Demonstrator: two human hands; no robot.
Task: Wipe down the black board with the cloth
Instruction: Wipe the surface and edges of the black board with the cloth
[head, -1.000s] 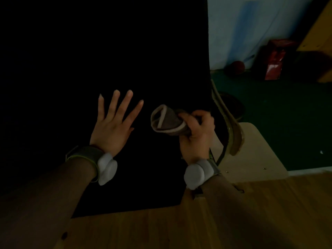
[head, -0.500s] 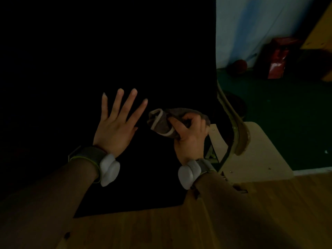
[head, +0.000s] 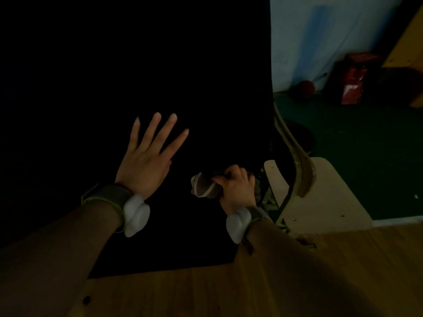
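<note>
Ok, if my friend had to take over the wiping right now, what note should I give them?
The left grip has its fingers straight and spread on the large black board.
The right grip holds the bunched grey-brown cloth with pale trim, low on the board near its right edge.
Done: the cloth is in hand and at the board. The picture is too dark to show wiped patches.
Left: probably wipe across the whole board.

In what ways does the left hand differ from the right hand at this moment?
The left hand is flat with fingers spread; the right hand is curled. The left hand holds nothing; the right hand grips the cloth. Both are over the black board and wear wrist bands.
</note>
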